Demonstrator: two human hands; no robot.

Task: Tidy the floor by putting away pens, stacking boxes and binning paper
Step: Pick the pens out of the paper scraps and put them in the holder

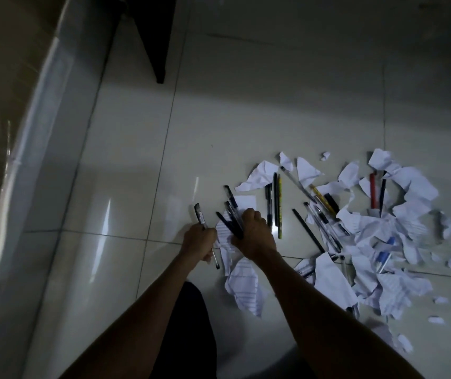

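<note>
Clutching dark pens [232, 218] in our right hand [253, 236] beside the torn paper [383, 233]. Our left hand [199, 243] grips one black-capped clear pen [199, 214].

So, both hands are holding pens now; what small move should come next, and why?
Probably slide the right hand, which grips a bundle of black pens, to the loose black pen lying just beside it on the floor: it is the nearest one. The left hand holds only a single pen.
</note>
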